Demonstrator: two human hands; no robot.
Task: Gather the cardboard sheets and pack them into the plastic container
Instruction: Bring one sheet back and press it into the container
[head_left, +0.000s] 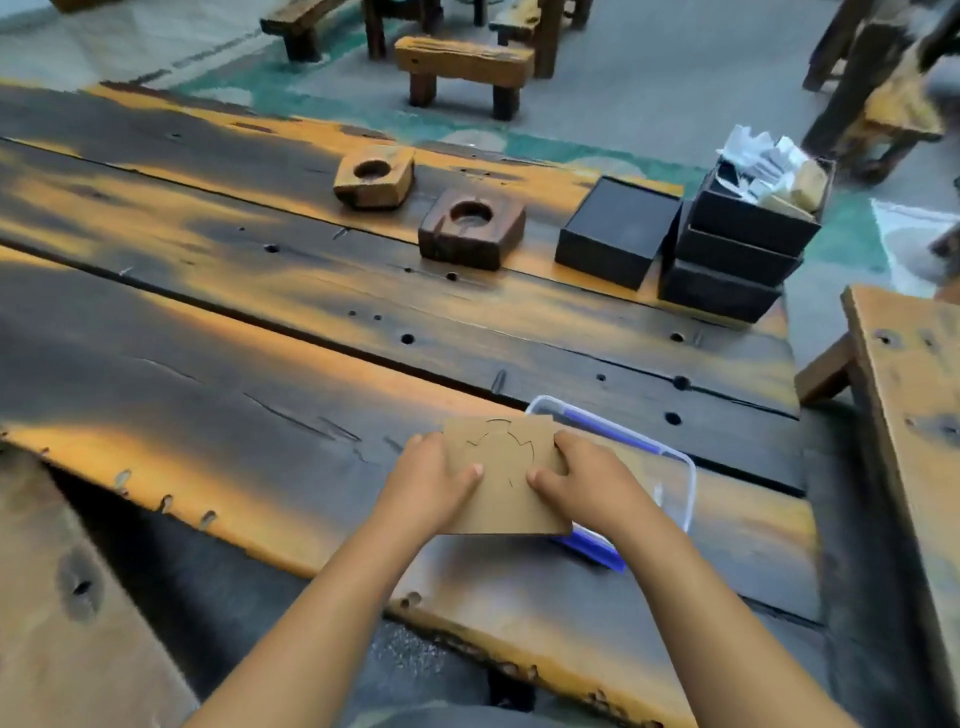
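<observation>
A stack of brown cardboard sheets (506, 483) with curved cut lines on top is held between both hands, just above the near part of the table. My left hand (431, 478) grips its left edge with the thumb on top. My right hand (582, 480) grips the right edge the same way. The clear plastic container (675, 467) with blue clips sits on the table directly behind and right of the sheets, partly hidden by them and by my right hand.
A dark wooden plank table (260, 364) fills the view. Two wooden blocks with round holes (374, 176) (471, 228) and black boxes (615, 231) (737, 249) stand at the far side. A wooden bench (914, 405) is at right, stools beyond.
</observation>
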